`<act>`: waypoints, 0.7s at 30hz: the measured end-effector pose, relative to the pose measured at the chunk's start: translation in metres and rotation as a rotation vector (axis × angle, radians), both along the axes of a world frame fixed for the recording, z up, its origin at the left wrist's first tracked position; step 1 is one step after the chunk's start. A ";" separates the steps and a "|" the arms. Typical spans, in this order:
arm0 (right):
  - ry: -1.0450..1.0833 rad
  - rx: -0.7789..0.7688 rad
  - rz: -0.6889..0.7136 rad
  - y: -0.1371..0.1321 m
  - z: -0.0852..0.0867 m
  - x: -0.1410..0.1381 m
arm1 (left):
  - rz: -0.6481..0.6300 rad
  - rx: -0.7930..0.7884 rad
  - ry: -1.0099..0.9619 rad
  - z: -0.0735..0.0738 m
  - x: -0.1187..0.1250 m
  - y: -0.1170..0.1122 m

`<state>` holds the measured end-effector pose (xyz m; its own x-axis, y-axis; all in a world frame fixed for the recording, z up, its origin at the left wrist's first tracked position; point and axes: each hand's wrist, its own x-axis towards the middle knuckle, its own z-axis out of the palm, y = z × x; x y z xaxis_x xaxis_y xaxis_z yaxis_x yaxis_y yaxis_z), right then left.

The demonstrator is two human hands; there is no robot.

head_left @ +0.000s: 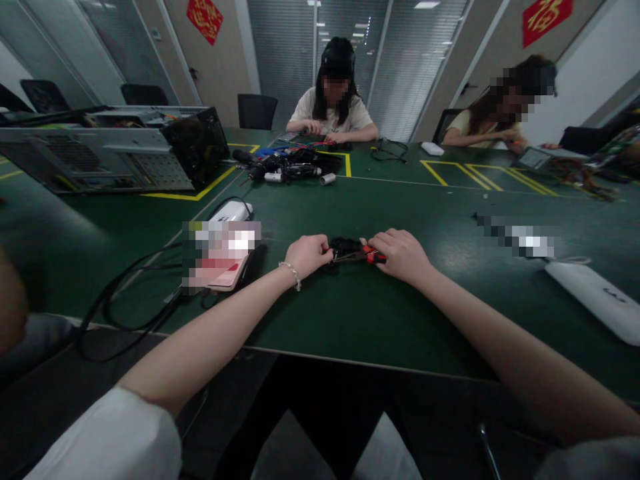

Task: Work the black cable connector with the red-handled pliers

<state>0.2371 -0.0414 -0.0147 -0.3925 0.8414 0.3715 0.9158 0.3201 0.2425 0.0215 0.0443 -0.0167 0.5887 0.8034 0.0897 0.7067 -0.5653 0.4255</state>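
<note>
My right hand [403, 255] is closed around the red-and-black handles of a pair of pliers [374, 254]. Its slim metal jaws point left, towards my other hand. A bunched black cable [345, 247] lies between the hands, just above the green table surface. My left hand [309, 255], with a bracelet at the wrist, pinches the cable's left end between thumb and fingers. The jaws reach close to that pinch; whether they grip the cable is too small to tell.
A computer case [150, 150] lies at the far left. Ahead sits a pile of black cables and tools [290, 165]. A phone [227, 272] and white power bank [233, 212] are left; another power bank [595, 300] is right. Two people [333, 110] work across the table.
</note>
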 end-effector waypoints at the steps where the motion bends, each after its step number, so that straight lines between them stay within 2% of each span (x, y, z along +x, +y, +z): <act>1: 0.000 0.001 0.003 0.000 0.000 0.000 | 0.002 0.001 0.003 0.000 0.000 0.000; 21: 0.022 -0.004 -0.032 0.001 -0.004 0.002 | 0.013 -0.002 0.016 0.003 0.001 -0.001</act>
